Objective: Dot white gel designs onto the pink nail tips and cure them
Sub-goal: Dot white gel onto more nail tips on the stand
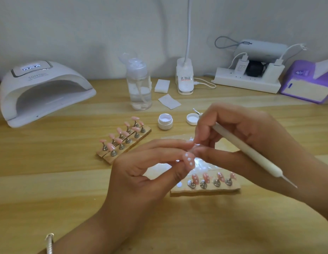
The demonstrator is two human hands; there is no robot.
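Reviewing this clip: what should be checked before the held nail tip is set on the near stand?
1. Nail tip carries three white dots: ok.
2. Left hand pinches the nail tip: ok.
3. Right hand grips the pen, clear of the dots: ok.
4. Free spot on near stand: cannot tell, left hand hides that end.
5. Lamp display lit: ok.
6. Gel pot closed: not ok, lid lies beside it.

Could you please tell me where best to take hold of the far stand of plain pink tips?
Probably the wooden base, at its short ends, coming in low from the sides: the plain tips stand on metal pegs all along its top, so reaching from above would likely knock them.
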